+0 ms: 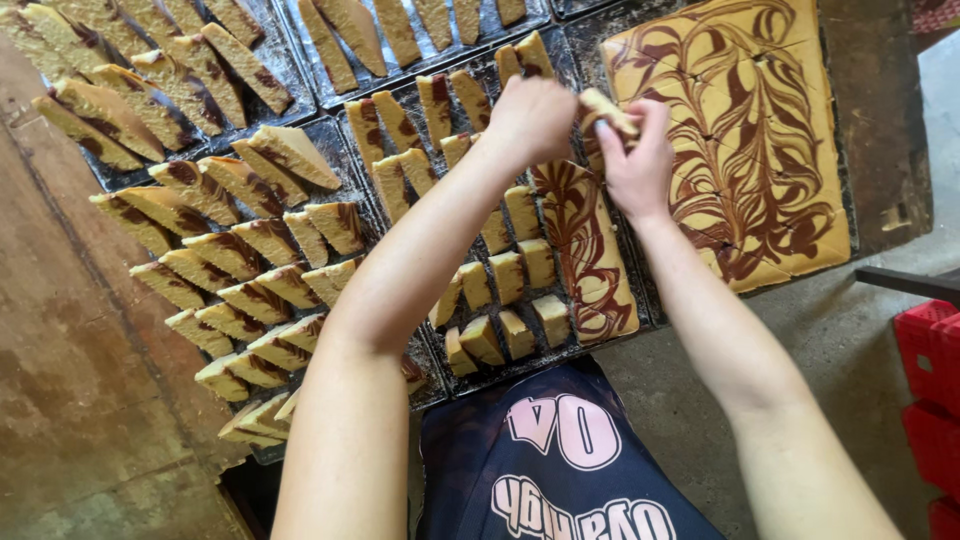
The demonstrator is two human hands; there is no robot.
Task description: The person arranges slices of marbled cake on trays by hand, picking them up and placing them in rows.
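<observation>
Head view, person leaning over dark baking trays of marble cake. Right hand (640,165) pinches one cut cake slice (608,108) between fingertips, held up just above the middle tray (640,300). Left hand (533,118) is curled, knuckles up, touching the same slice from the other side; whether it grips anything cannot tell. Slice sits between both hands, over the far end of the uncut strip (585,250) of swirled cake in that tray. Progress, judged: left trays full of leaning wedge slices (235,250), middle tray mostly portioned into small pieces (510,270) with only the one strip left whole. Big marble slab (745,130) on the right is scored but all still in place, so a good share remains. Red crate (930,380) at right edge on the floor
</observation>
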